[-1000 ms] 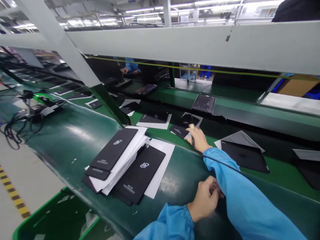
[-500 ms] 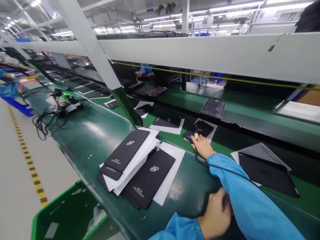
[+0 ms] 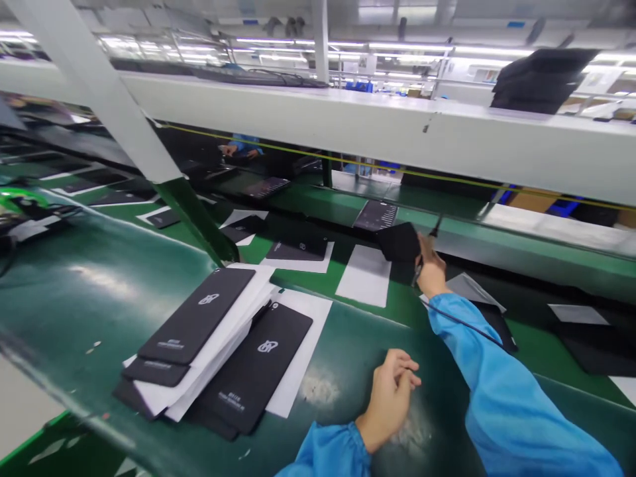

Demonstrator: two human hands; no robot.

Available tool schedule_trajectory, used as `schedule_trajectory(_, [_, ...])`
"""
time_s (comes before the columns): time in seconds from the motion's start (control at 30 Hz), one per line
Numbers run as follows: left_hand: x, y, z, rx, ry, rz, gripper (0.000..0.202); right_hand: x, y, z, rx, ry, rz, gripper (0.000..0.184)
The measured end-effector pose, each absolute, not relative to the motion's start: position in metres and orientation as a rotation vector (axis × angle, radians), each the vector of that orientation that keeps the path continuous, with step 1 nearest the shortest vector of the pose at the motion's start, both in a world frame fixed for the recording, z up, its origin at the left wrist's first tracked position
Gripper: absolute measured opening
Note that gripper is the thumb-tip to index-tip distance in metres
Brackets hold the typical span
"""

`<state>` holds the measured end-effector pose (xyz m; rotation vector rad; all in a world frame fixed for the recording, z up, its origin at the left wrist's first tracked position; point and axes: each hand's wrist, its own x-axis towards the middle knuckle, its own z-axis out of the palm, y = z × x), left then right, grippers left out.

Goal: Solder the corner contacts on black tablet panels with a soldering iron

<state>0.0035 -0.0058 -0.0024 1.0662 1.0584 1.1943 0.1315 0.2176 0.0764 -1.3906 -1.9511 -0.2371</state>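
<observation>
Lifted off white paper (image 3: 364, 275), black panel (image 3: 399, 242) juts left — long axis unclear — clamped in right hand (image 3: 431, 270).

A black stack (image 3: 541, 83) sits on a white beam (image 3: 298, 116), with a yellow cord (image 3: 298, 150) running beneath.

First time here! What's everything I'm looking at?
belt: one, green, middle
bench: one, green, front
belt panels: several, black, middle
stacked panels: several, black, on bench
sheets: several, white, belt and bench
lifted panel: one, black, above belt
corded tool: one, black, above belt
bin: one, green, lower left
beam: one, white, upper background
post: one, white and green, left
co-worker's hands: two, blue-sleeved, background
left hand: one, blue-sleeved, over bench
right hand: one, blue-sleeved, with lifted panel
</observation>
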Motion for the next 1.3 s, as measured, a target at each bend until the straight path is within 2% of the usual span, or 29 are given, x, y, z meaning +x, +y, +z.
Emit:
schedule_trajectory(0.2, [-0.012, 0.011, 0.000, 0.773, 1.106, 1.541, 0.034, 0.199, 0.136, 0.091, -1.420, -1.547, -0.252, 0.045])
schedule_trajectory(0.33, [-0.018, 0.017, 0.009, 0.570, 0.994, 1.472, 0.050, 0.219, 0.067, 0.070, -1.365, -1.499, -0.104, 0.040])
schedule_trajectory(0.5, [-0.015, 0.012, 0.019, 0.586, 0.879, 1.239, 0.041, 0.235, 0.011, 0.046, -1.538, -1.466, -0.037, 0.038])
schedule_trajectory(0.67, [-0.012, 0.010, 0.020, 0.634, 0.927, 1.105, 0.056, 0.248, -0.020, 0.039, -1.615, -1.545, 0.007, 0.033])
schedule_trajectory(0.8, [-0.011, 0.010, 0.016, 0.676, 0.924, 1.070, 0.051, 0.261, -0.031, 0.033, -1.591, -1.668, -0.050, 0.032])
schedule_trajectory(1.03, [-0.009, 0.007, 0.015, 0.758, 0.918, 0.966, 0.045, 0.294, -0.041, 0.061, -1.498, -1.743, -0.253, 0.036])
schedule_trajectory(1.13, [-0.008, 0.005, 0.015, 0.777, 0.909, 0.939, 0.045, 0.290, -0.047, 0.078, -1.424, -1.707, -0.127, 0.035])
schedule_trajectory(1.3, [-0.007, 0.004, 0.013, 0.814, 0.887, 0.934, 0.038, 0.258, -0.039, 0.074, -1.297, -1.186, 0.452, 0.024])
